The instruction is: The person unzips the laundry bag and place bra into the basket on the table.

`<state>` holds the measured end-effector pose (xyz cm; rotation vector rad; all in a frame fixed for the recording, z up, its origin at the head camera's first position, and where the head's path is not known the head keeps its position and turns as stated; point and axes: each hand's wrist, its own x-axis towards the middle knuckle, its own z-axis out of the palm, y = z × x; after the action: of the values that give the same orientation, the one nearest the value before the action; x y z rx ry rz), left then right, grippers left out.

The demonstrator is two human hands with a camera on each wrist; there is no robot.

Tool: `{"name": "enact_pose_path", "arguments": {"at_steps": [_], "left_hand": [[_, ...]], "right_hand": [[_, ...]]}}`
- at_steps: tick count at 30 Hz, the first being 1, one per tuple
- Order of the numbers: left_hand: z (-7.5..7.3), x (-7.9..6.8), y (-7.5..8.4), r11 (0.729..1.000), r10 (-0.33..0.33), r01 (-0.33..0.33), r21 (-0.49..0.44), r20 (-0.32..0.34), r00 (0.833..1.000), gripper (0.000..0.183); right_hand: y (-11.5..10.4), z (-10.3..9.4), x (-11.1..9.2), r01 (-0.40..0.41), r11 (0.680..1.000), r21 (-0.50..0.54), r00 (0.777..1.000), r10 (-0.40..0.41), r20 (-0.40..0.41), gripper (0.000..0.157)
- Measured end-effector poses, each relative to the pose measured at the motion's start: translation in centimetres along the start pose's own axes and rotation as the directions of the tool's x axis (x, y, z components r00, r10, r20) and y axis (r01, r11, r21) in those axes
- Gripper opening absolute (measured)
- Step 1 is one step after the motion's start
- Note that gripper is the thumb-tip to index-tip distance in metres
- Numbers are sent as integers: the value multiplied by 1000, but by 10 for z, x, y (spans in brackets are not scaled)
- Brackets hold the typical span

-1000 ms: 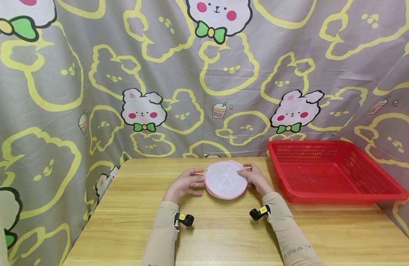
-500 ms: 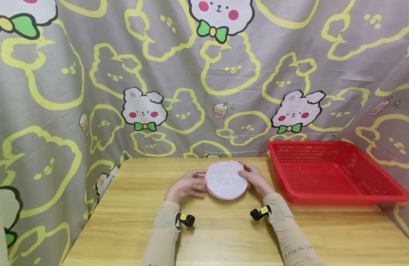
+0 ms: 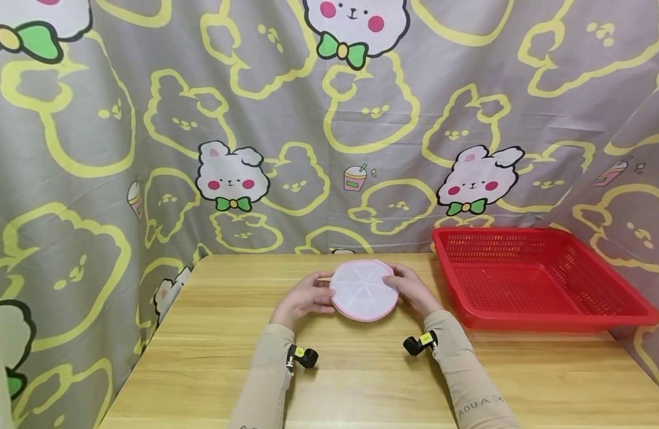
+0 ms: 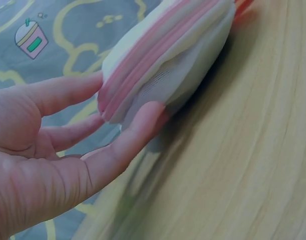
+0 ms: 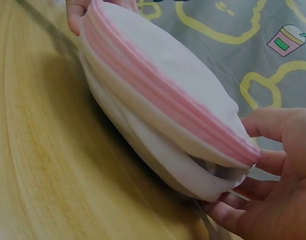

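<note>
The round pouch (image 3: 364,290), white with pink trim, is a little below the center of the head view, above the table (image 3: 351,381); I cannot tell whether it rests there. At its left edge, the left hand (image 3: 307,298) holds it with thumb and fingers parted, tips against the side. The right hand (image 3: 412,287) pinches the right edge, thumb on top, fingers curled at the side and below. A red basket (image 3: 555,321) stands at right, before a patterned curtain (image 3: 294,119).
</note>
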<state>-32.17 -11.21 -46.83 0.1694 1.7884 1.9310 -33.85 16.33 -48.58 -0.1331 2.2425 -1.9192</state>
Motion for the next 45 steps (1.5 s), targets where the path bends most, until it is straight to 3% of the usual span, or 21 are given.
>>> {"name": "enact_pose_path", "arguments": {"at_steps": [7, 16, 24, 34, 45], "left_hand": [[1, 3, -2, 999, 33, -34, -7, -95, 995, 59], [2, 5, 0, 995, 89, -94, -16, -207, 974, 58], [6, 3, 4, 989, 138, -146, -25, -203, 969, 59], [7, 13, -3, 980, 199, -200, 26, -271, 942, 49], [5, 12, -1, 984, 177, -172, 42, -218, 960, 51]], "right_hand": [[-2, 0, 0, -29, 999, 33, 1000, 29, 3, 49], [-6, 1, -2, -80, 995, 52, 997, 79, 18, 55], [-5, 0, -1, -125, 991, 52, 991, 122, 48, 59], [-6, -2, -4, -147, 989, 32, 982, 142, 125, 60], [-8, -5, -4, -156, 988, 1, 982, 155, 109, 63]]}}
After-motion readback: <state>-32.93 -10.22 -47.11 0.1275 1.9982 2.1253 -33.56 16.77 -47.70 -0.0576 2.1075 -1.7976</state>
